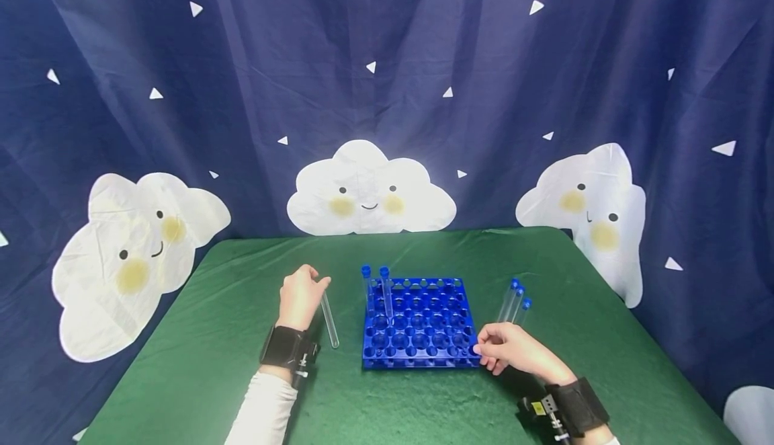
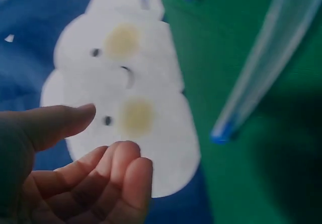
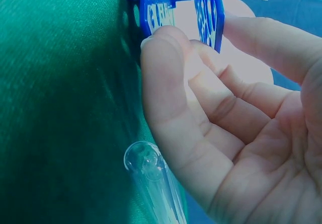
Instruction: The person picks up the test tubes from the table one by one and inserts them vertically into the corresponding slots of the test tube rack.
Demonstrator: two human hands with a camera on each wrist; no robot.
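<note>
On the left of the green table lies a clear test tube [image 1: 329, 320], its rounded end toward me. Its blue-capped end [image 2: 222, 133] shows in the left wrist view. My left hand [image 1: 304, 295] hovers over the tube's far end, thumb and fingers apart with nothing between them. A blue test tube rack [image 1: 420, 362] stands in the middle. Two blue-capped tubes, a nearer tube [image 1: 387, 297] and an outer tube [image 1: 367, 290], stand in its left side. My right hand [image 1: 517, 349] grips the rack's near right corner, thumb against its edge, other fingers curled at its end.
Several blue-capped tubes [image 1: 512, 304] lie close together right of the rack, partly behind my right hand. Their rounded ends [image 3: 143, 158] appear below that hand in the right wrist view. A dark blue curtain [image 1: 375, 109] with smiling clouds hangs behind the green-covered table [image 1: 199, 364].
</note>
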